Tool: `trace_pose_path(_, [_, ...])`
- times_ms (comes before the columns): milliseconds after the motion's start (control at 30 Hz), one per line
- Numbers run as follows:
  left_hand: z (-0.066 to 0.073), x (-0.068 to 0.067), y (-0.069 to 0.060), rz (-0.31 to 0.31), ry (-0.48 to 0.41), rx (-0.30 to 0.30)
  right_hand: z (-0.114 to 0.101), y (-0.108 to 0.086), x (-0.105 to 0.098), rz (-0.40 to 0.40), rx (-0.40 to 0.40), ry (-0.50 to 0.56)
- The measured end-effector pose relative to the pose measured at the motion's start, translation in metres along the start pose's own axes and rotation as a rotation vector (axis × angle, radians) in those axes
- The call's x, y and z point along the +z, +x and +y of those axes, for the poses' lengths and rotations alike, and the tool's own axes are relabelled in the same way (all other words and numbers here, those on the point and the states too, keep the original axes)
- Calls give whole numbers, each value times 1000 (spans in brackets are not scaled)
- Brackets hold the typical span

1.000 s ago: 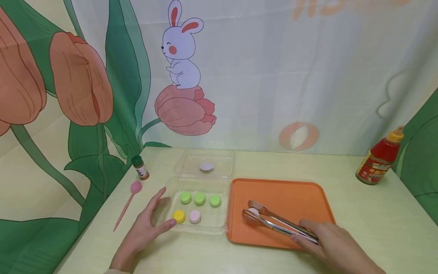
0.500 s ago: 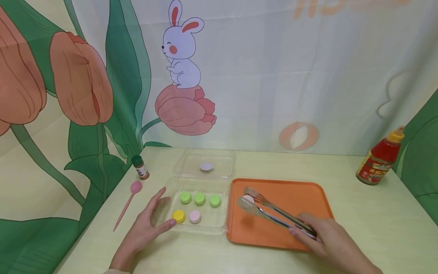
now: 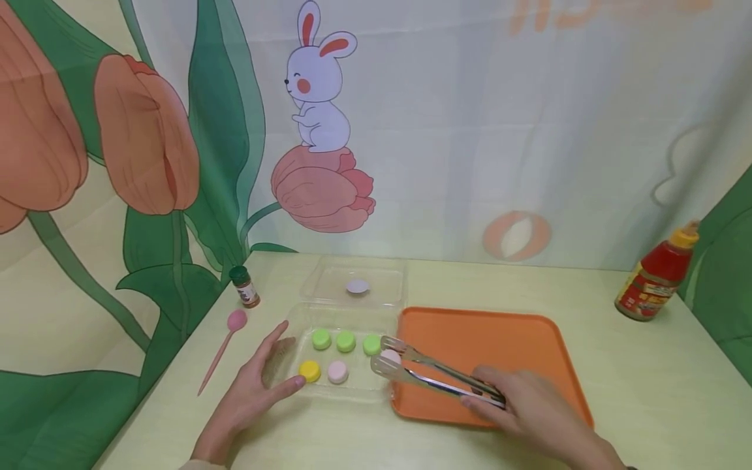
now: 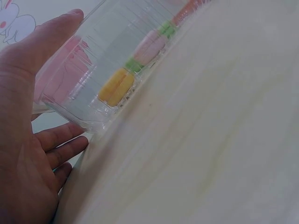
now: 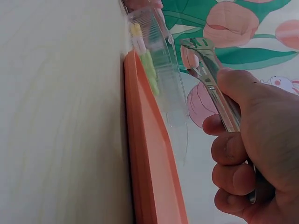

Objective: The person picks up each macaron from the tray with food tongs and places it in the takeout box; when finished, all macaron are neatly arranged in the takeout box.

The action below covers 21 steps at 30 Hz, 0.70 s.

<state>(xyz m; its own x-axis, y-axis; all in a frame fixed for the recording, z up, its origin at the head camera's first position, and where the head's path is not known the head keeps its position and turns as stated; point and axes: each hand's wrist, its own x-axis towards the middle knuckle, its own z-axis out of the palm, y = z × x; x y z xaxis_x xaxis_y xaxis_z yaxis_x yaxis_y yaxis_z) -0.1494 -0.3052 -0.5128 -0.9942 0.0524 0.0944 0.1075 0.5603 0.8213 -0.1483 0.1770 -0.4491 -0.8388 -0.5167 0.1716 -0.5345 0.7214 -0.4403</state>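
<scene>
My right hand [image 3: 529, 405] grips metal tongs [image 3: 435, 378], whose tips pinch a pale pink macaron [image 3: 390, 357] above the right edge of the clear container [image 3: 364, 391]. In the right wrist view the tongs [image 5: 219, 95] are raised over the tray's level, with my fingers curled round them. Inside the container are several green macarons [image 3: 345, 341], a yellow one [image 3: 309, 371] and a pink one [image 3: 337, 372]. My left hand [image 3: 249, 391] rests at the container's left side, fingers spread and relaxed; the left wrist view shows its thumb and fingers beside the clear wall [image 4: 70, 88].
An orange tray [image 3: 493, 339] lies right of the container. The clear lid [image 3: 329, 284] behind holds a small pale piece [image 3: 357, 286]. A pink spoon [image 3: 237, 320] and a green-capped jar [image 3: 243, 287] are at left, a red sauce bottle [image 3: 655, 277] at far right.
My right hand and the tongs have moved left with the pink macaron, from over the tray to the container's right edge. My left hand has kept its place by the container.
</scene>
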Motion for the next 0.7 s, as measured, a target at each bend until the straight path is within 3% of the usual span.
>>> trace_pose_path(367, [1, 2, 0, 2, -2, -5, -16, 24, 0, -69, -78, -14])
trace_pose_path(700, [4, 0, -1, 5, 3, -8, -53, 53, -24, -198, -110, -88])
